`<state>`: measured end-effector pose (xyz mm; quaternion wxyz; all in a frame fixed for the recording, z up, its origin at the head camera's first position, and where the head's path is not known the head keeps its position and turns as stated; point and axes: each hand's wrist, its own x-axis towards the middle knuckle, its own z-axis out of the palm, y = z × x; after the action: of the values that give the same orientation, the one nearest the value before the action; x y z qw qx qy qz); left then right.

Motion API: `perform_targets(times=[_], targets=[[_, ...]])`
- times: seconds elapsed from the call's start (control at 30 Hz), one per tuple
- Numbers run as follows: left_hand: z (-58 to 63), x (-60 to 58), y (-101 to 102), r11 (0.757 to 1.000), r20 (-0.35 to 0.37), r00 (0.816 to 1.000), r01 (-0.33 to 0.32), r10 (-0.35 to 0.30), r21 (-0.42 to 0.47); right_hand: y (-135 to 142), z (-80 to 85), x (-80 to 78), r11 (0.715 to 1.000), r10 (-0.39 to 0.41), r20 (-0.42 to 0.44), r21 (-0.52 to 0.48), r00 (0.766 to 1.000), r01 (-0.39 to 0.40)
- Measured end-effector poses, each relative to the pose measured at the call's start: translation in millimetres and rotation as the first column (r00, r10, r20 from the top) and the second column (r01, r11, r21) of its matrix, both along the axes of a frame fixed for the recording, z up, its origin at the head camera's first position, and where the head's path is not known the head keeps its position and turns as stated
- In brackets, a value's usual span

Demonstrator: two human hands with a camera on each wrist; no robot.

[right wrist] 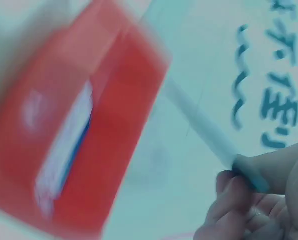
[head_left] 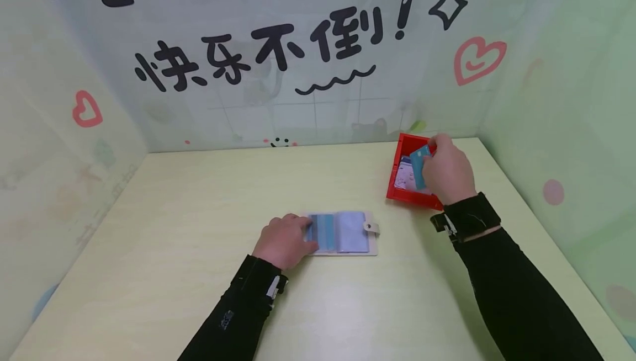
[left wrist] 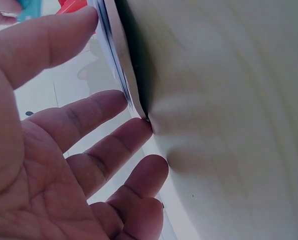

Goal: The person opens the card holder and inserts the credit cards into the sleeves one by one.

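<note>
An opened card holder [head_left: 352,232] lies flat on the table, with clear lilac sleeves, a striped bluish left page and a snap strap [head_left: 370,227] on its right side. My left hand [head_left: 283,242] rests at its left end, thumb and fingertips touching the edge, the fingers [left wrist: 106,150] fairly straight. Over the red box [head_left: 413,197] at the back right, my right hand [head_left: 449,170] pinches a teal card [head_left: 419,166] between thumb and fingers. Beneath that card, a pale printed card [head_left: 404,175] lies inside the box; the right wrist view is blurred.
The light wooden table [head_left: 199,201] is bounded by a printed back wall [head_left: 278,118] and side walls, the right one [head_left: 556,146] close to the box. My right forearm [head_left: 517,295] crosses the table's right side.
</note>
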<state>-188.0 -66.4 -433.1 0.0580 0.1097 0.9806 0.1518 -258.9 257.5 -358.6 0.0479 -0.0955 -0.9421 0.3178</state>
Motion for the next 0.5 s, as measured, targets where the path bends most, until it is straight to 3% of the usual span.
perform_targets(times=[0.13,0.33,0.5], targets=[[0.9,-0.1,0,1.000,0.004,1.000,-0.002,0.002,-0.005,-22,-11.3,21.3,0.989,0.093,-0.064,-0.112,0.994,-0.100],[1.3,0.9,1,1.000,0.006,1.000,-0.004,0.004,-0.002,-65,-45.9,34.2,0.929,0.240,0.097,-0.310,0.966,-0.200],[2.0,0.6,2,1.000,0.010,1.000,-0.017,0.017,-0.013,-89,-65.6,40.2,0.906,0.313,0.111,-0.334,0.943,-0.262]])
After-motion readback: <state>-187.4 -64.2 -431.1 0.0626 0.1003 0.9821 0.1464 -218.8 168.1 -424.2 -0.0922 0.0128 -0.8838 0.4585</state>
